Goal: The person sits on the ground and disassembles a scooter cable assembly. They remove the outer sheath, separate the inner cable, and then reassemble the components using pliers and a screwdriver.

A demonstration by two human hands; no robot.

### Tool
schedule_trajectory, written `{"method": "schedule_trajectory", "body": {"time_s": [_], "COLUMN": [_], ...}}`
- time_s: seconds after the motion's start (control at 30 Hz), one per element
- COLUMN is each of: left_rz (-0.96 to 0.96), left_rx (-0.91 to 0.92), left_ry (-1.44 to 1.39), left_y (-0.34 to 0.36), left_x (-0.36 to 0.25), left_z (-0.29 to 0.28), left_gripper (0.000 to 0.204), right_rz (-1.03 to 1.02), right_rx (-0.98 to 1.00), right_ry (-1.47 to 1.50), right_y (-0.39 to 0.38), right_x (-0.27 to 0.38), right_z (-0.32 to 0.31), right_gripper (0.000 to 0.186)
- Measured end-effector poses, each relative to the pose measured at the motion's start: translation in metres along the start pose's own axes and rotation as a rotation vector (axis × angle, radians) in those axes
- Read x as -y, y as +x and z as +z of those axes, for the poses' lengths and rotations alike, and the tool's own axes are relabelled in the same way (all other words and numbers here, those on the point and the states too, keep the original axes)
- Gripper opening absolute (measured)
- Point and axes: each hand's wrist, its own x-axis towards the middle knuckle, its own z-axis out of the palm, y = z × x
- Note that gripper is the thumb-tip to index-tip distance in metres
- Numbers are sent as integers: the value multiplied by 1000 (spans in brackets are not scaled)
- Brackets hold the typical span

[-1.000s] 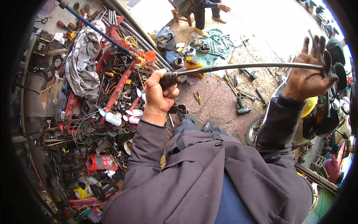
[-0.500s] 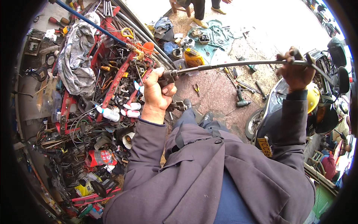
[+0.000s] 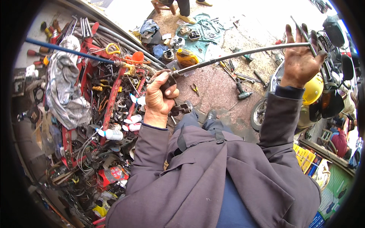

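My left hand (image 3: pixel 156 97) is closed round a dark metal fitting (image 3: pixel 180 109), whose lower end sticks out below the fist. From this fitting a long, slightly bowed metal rod (image 3: pixel 243 54) runs right, with a thicker sleeve near its left part. At the rod's far right end a thin crossbar (image 3: pixel 304 36) makes a T-shaped handle. My right hand (image 3: pixel 300 68) is held up there with its fingers stretched and spread. The crossbar passes across those fingers, which are not wrapped round it.
Tools, bottles and parts crowd a red-framed rack (image 3: pixel 110 102) on the left, with a grey rag (image 3: pixel 68 87) on top. Pliers (image 3: pixel 195 89) and a drill (image 3: pixel 242 91) lie on the floor. Motorbikes and a yellow helmet (image 3: pixel 313 90) stand right; a person's legs (image 3: pixel 184 8) show ahead.
My right hand has opened from its grip on the rod's handle end and risen, fingers spreading. The crossbar now points more upward. The view has shifted a little; my left hand keeps its grip.
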Motion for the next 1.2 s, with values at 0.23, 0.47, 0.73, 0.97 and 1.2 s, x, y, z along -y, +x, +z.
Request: {"method": "schedule_trajectory", "body": {"time_s": [0.23,0.47,0.73,0.97,1.2], "left_rz": [-54,-106,-94,-121,-248], "left_rx": [77,82,42,119,229], "left_ry": [-30,-12,-8,-55,-252], "left_y": [34,51,69,81,86], "left_x": [-24,-33,-43,-45,-51], "left_z": [-15,-29,-38,-46,-54], "left_gripper": [8,6,2,2,10], "right_rz": [494,620,563,675,560], "right_rx": [257,456,217,180,31], "right_ry": [-129,91,-140,-13,-290], "right_y": [-45,-36,-55,-53,-66], "right_x": [-48,-47,-79,-85,-121], "right_z": [28,39,48,54,60], "right_gripper": [35,35,16,12,5]}}
